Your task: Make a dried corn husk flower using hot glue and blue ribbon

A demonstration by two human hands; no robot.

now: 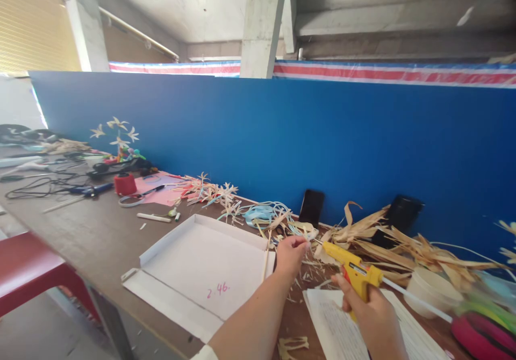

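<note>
My right hand is wrapped round the handle of a yellow hot glue gun. A long white glue stick runs out of its back end, and its nozzle points left toward my left hand. That hand is closed in a pinch near the nozzle tip; what it holds, a small pale piece, is too blurred to name. Below my left wrist lies a shallow white cardboard box lid with "2.46." written on it in pink. Handwritten sheets of paper lie under my right hand.
Dried corn husks and two dark phones stand against the blue partition. A white cup is at the right. Husk flowers, a red thread spool and cables spread leftward. A red stool is beside the table.
</note>
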